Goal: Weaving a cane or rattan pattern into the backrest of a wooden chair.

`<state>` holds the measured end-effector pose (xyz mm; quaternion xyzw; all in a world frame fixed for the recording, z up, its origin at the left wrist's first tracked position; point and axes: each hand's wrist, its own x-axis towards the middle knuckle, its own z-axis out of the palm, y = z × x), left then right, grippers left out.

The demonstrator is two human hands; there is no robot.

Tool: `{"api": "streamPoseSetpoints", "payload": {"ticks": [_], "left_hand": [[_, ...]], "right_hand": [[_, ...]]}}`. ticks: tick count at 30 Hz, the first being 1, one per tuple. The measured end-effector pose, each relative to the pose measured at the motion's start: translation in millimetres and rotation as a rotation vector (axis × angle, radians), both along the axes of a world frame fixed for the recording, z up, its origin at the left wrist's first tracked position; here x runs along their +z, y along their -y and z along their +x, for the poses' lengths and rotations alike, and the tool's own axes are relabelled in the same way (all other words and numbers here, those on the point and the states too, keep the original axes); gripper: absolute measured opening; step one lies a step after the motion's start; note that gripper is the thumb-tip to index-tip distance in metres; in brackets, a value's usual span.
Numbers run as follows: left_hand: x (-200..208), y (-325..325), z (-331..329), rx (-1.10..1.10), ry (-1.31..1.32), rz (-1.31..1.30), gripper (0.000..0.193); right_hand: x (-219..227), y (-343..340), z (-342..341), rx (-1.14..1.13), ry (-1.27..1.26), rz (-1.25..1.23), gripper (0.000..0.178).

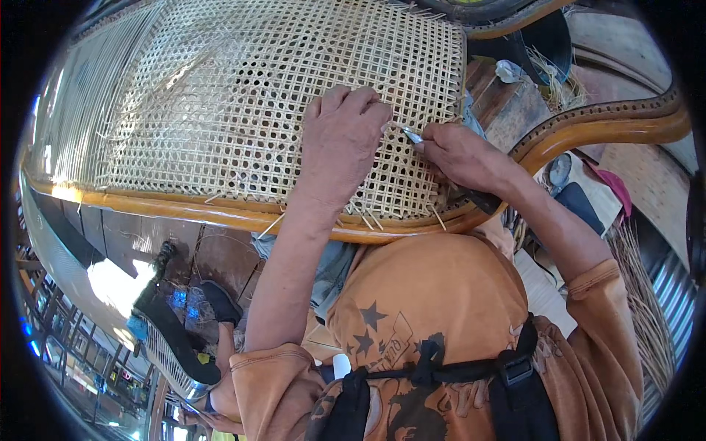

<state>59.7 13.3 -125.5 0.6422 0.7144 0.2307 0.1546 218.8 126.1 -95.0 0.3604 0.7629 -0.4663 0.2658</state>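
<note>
A woven cane panel (272,103) with open holes is stretched in a varnished wooden frame (158,209) before me. My left hand (342,132) rests over the weave, fingers curled, with a pale cane strand (395,125) at its fingertips. Close on its right, my right hand (463,158) is closed around a metal-tipped cutting tool (414,137) whose tip points at that strand. A dark part, possibly the tool's handle, shows below my right wrist. My fingers hide most of the tool, so its exact kind is unclear.
Loose cane ends stick out over the near frame edge. A curved wooden frame arm (596,132) with a row of holes sweeps right. Bundled cane strips (640,294) lie at far right, and a dark bucket (548,44) stands behind. Another person's foot (220,301) is at lower left.
</note>
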Motion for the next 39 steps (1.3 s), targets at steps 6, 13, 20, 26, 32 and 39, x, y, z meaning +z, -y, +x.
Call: {"api": "streamPoseSetpoints", "payload": {"ticks": [6,13,20,26,32,39], "left_hand": [[-1.1,-3.1,-1.7,0.009,0.063,-0.002,0.016],[-2.2,-1.5,-2.0,0.012,0.059,-0.017,0.017],[-5.5,-7.3,4.0,0.068,0.067,0.086,0.018],[21.1,-7.7,33.7,0.062,-0.185,-0.122,0.014],[33.8,-15.4,32.6,0.095,-0.221,-0.424,0.016],[27.3,-33.6,33.8,-0.134,-0.380,-0.499,0.012]], "right_hand": [[6.5,12.4,3.0,-0.282,0.032,-0.104,0.027],[-5.5,14.6,2.6,-0.161,-0.030,0.079,0.028],[31.0,-25.0,14.1,-1.031,-0.487,-0.716,0.027],[53.9,8.5,71.8,-0.782,-0.286,-0.343,0.020],[53.4,18.6,96.5,-0.945,-0.429,-0.436,0.020],[47.7,14.0,105.0,-1.008,-0.514,-0.607,0.019]]}}
